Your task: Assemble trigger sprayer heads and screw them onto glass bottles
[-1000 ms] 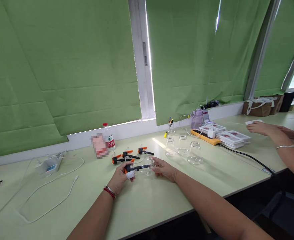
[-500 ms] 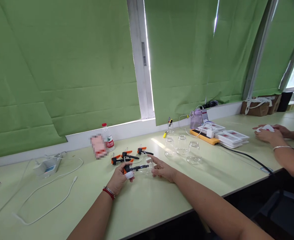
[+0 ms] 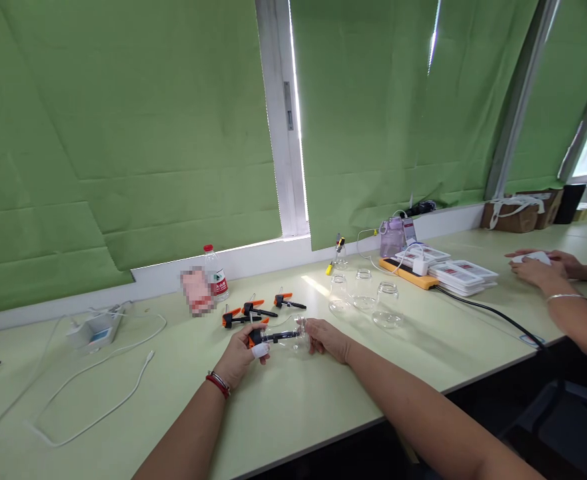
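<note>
My left hand (image 3: 240, 353), a white wrap on its thumb, is closed around a black-and-orange spray head (image 3: 255, 338). A dark tube (image 3: 282, 336) runs from this head toward the right, along or inside a clear glass bottle (image 3: 299, 345) lying sideways between my hands; its outline is faint. My right hand (image 3: 327, 339) has its fingers closed on the bottle's right end. Just behind my left hand, several similar black-and-orange spray heads (image 3: 253, 311) lie on the table. Clear glass bottles (image 3: 388, 313) stand to the right, beyond my right hand.
A water bottle (image 3: 220, 283) with a red cap stands near the wall. White cables (image 3: 118, 413) and a white socket block (image 3: 90, 333) lie left. An orange power strip (image 3: 408, 275), stacked white packs (image 3: 460, 275) and a purple bottle (image 3: 392, 239) stand right. A co-worker's hands (image 3: 543, 267) hold something white.
My right hand's fingers, spread around the glass bottle's right end before, are now curled in closer against it. My left hand has barely moved.
</note>
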Motion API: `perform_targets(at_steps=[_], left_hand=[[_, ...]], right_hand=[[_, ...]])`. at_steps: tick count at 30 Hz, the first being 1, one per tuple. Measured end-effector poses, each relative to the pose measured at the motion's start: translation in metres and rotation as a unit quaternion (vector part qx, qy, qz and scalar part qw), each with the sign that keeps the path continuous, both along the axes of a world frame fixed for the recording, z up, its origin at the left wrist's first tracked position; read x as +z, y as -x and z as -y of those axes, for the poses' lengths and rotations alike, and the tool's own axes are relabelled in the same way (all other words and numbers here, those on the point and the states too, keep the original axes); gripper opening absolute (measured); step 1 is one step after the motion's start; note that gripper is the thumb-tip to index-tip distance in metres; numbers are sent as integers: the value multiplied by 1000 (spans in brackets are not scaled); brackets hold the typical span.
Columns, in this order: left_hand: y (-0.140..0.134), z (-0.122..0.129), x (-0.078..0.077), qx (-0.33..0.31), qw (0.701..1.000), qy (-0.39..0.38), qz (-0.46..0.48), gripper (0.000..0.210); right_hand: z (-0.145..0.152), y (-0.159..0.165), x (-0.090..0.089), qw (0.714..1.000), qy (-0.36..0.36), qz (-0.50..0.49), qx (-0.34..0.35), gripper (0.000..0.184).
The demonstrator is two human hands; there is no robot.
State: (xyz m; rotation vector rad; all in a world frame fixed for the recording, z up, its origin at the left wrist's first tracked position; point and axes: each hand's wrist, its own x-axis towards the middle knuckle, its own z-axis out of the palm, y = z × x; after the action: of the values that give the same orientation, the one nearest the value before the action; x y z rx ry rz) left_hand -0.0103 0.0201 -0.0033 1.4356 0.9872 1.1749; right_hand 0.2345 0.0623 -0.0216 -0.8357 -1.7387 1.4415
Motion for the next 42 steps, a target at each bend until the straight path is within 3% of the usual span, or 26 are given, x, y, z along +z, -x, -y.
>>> perform_targets(at_steps=[6, 19, 27, 37, 42], left_hand=[[3, -2, -2, 13, 1000, -6, 9, 51], [0, -1, -1, 9, 1000, 3, -5, 53], [4, -4, -1, 34, 999, 4, 15, 54], [0, 0, 1, 16, 1000, 2, 3, 56], [0, 1, 1, 0, 1000, 3, 2, 56]], right_hand=[[7, -6, 6, 998, -17, -38, 43, 78], [1, 0, 0, 1000, 9, -17, 9, 61], [8, -3, 6, 999, -33, -5, 22, 80], [3, 0, 1, 999, -9, -36, 19, 73], [1, 2, 0, 1000, -5, -2, -2, 63]])
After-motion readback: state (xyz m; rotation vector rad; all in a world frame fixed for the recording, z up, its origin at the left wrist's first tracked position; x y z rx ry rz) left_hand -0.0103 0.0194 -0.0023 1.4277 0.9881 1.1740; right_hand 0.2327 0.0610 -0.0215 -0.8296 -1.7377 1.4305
